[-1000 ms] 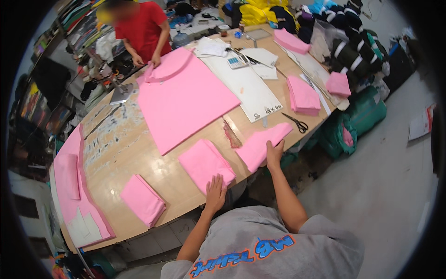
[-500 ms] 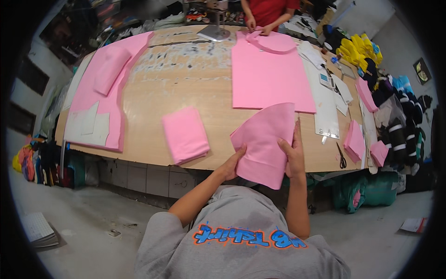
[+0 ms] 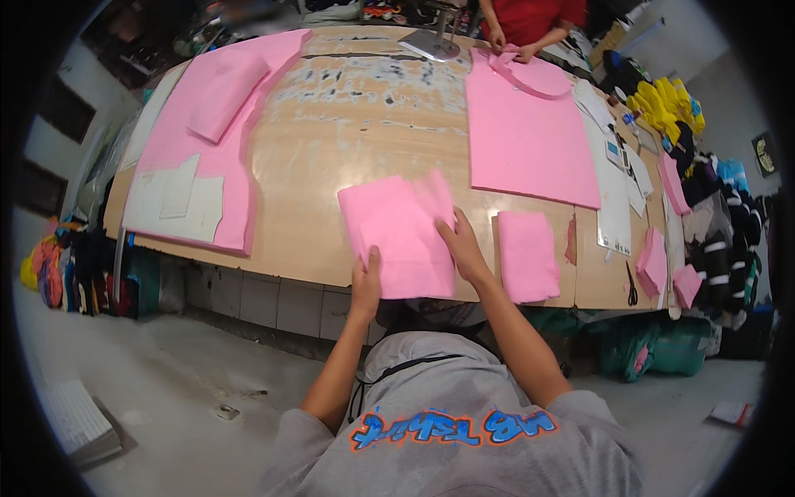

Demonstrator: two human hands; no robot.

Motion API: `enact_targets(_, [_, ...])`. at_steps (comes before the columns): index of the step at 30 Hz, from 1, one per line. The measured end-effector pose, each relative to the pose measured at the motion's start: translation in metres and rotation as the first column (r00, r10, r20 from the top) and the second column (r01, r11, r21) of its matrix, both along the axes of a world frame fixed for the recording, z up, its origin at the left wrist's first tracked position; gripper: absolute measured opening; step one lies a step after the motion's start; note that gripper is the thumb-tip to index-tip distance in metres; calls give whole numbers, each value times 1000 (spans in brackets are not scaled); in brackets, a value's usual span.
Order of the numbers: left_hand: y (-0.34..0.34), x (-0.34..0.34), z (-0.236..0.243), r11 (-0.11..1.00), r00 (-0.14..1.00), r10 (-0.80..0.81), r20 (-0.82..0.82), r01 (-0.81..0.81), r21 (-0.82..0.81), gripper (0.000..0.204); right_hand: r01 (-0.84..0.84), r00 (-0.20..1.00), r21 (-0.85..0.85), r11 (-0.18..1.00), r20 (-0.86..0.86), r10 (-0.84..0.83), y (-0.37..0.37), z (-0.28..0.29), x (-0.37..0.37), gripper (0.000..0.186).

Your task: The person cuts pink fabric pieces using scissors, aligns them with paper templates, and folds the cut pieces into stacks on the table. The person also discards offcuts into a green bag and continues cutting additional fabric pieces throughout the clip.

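Note:
Pink fabric pieces [image 3: 397,240], cut and stacked, are between my hands at the near side of the table. My left hand [image 3: 367,286] grips their lower left edge, thumb on top and fingers underneath. At their right side my right hand [image 3: 460,244] is closed on the edge, where the top corner lifts and blurs. A folded-looking pink fabric pile [image 3: 527,258] lies just right of my right hand. How many layers I hold cannot be made out.
A large pink fabric stack [image 3: 236,178] with white paper patterns [image 3: 186,195] lies at left. Across the table, a person in red [image 3: 538,21] handles a strip over a pink panel [image 3: 530,141]. Black scissors [image 3: 632,286] lie at right, beside a metal-based machine [image 3: 431,43] farther back.
The view has shifted, moving the table rightward. The cloth I held has left my hands; a pile now shows at right. My hands have moved left onto the left-hand pile.

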State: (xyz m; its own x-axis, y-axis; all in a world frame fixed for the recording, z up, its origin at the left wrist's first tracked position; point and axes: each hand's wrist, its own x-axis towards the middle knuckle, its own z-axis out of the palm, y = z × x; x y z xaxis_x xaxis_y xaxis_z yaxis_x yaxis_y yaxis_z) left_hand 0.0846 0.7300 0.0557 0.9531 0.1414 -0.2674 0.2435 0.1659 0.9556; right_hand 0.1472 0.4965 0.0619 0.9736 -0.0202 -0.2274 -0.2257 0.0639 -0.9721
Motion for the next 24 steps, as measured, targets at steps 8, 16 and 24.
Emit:
enact_targets(8, [8,60,-106,949,998,0,-64,20,314,57,-55,994,-766,641,18,106,-6,-135,22,73])
enact_targets(16, [30,46,-100,903,996,13,87,-49,427,55,17,994,-682,731,90,60,34,-88,-25,35])
enact_targets(24, [34,51,-120,881,1000,-7,-10,10,473,75,276,921,-697,662,389,25,34,-131,-44,28])
